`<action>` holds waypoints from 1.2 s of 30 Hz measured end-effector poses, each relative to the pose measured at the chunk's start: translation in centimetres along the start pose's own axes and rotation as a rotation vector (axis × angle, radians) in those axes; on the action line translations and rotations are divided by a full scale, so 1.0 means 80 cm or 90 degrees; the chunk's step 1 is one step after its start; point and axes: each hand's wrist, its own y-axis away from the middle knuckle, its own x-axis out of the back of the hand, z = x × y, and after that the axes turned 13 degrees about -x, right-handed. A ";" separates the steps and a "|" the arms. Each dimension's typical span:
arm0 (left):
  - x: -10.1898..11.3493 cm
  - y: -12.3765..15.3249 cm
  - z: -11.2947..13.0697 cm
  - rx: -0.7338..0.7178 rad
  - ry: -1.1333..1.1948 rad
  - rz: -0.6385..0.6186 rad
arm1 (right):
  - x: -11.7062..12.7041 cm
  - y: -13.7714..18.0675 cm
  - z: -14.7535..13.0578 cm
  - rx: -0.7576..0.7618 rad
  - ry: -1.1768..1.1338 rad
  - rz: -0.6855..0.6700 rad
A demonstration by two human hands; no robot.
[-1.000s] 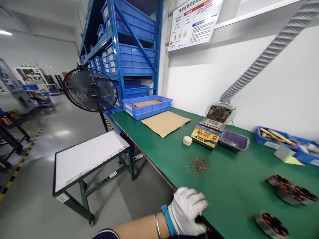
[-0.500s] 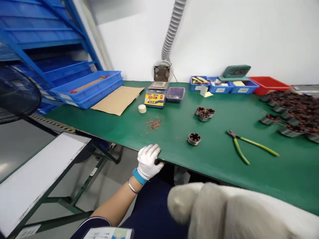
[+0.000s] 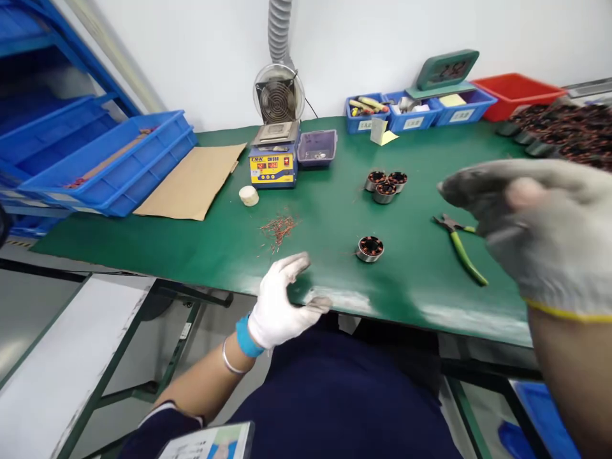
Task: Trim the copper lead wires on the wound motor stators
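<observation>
My left hand (image 3: pixel 284 303), in a white glove with dirty fingertips, hovers by the table's front edge. Its thumb and fingers are apart, with nothing between them. My right hand (image 3: pixel 530 223), gloved with one bare fingertip showing, is raised at the right, close to the camera. Its fingers reach leftward, loosely bent, and I see nothing in them. Partly behind it lie green-handled cutting pliers (image 3: pixel 459 245). A copper-wound motor stator (image 3: pixel 370 248) sits alone mid-table, and a group of three stators (image 3: pixel 385 186) stands farther back. Copper wire clippings (image 3: pixel 280 229) are scattered left of them.
At the back stand a yellow-blue solder pot (image 3: pixel 272 167), a fan (image 3: pixel 278 101), a purple tray (image 3: pixel 316 148), blue bins (image 3: pixel 414 120) and a red bin (image 3: pixel 514 95). Many stators (image 3: pixel 568 131) crowd the right. Cardboard (image 3: pixel 191 182) and a blue crate (image 3: pixel 109 169) lie left.
My right hand has risen from the lower right foreground to above the table's right side. My left hand has come off the table edge, thumb and fingers spread. The view has shifted.
</observation>
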 end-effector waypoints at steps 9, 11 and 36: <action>-0.083 -0.167 0.010 0.188 -0.053 -0.379 | -0.051 -0.065 0.069 -0.066 0.142 -0.165; -0.101 -0.175 0.007 0.204 -0.055 -0.411 | -0.052 -0.058 0.073 -0.009 0.190 -0.196; -0.087 -0.173 -0.041 -0.094 -0.086 -0.527 | -0.080 -0.049 0.075 0.247 0.230 -0.362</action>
